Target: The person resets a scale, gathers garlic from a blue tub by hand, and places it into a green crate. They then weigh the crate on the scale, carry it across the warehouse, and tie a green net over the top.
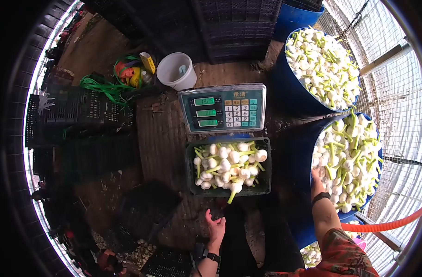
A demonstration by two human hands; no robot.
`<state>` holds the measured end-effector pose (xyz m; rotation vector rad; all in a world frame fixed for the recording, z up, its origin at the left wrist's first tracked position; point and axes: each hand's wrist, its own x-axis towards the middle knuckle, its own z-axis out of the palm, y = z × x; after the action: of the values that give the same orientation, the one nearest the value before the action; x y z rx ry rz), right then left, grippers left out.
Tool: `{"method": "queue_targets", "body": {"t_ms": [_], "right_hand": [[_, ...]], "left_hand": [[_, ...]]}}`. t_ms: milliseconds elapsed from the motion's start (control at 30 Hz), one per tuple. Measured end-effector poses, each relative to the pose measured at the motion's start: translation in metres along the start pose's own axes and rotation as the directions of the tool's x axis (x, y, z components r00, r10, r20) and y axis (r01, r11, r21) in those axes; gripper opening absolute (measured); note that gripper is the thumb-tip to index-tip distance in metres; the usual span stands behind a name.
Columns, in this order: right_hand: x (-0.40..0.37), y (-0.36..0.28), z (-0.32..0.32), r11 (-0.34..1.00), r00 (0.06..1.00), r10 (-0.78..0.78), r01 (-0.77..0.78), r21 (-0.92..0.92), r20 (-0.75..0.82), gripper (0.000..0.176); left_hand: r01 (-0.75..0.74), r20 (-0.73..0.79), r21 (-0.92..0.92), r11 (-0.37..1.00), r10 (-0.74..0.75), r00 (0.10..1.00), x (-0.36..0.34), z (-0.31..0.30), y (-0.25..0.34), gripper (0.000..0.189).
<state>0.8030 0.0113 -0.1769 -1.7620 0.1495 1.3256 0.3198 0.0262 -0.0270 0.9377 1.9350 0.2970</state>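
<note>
garlic bulbs [347, 161] with green stems filled the near blue tub [299, 159] on the right. the right hand [316, 178] lay on them at the tub's inner edge; whether its fingers were closed could not be told. the left hand [215, 227] hovered empty, fingers loosely apart, just in front of the black crate [266, 187] of garlic sitting on the scale [222, 108].

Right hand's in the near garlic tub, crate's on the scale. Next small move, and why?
Probably close the right hand on a few garlic bulbs in the near blue tub and lift them toward the crate on the scale. That hand lies among the bulbs; the crate is not heaped; the left hand is open, empty.
</note>
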Motion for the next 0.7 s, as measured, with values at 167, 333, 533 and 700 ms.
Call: {"method": "queue_targets", "body": {"t_ms": [167,333,533,700], "right_hand": [[-0.020,-0.009,-0.010,0.999,0.997,0.049,-0.051,0.019,0.058,0.037],[-0.123,-0.048,-0.021,0.995,0.994,-0.084,0.080,0.058,0.066,0.045],[-0.227,-0.086,0.012,0.829,0.842,-0.535,0.506,-0.238,-0.069,0.053],[-0.290,-0.115,0.078,0.810,0.840,-0.537,0.538,-0.233,0.073,0.055]], "left_hand": [[0.013,0.035,-0.069,0.998,-0.010,0.999,0.001,-0.002,0.003,0.081],[-0.006,-0.002,-0.078,0.997,0.006,1.000,0.007,-0.010,-0.009,0.078],[0.008,-0.008,-0.083,0.996,-0.008,1.000,0.018,-0.030,-0.020,0.078],[0.008,-0.018,-0.044,0.999,-0.008,1.000,0.026,-0.049,-0.040,0.078]]}}
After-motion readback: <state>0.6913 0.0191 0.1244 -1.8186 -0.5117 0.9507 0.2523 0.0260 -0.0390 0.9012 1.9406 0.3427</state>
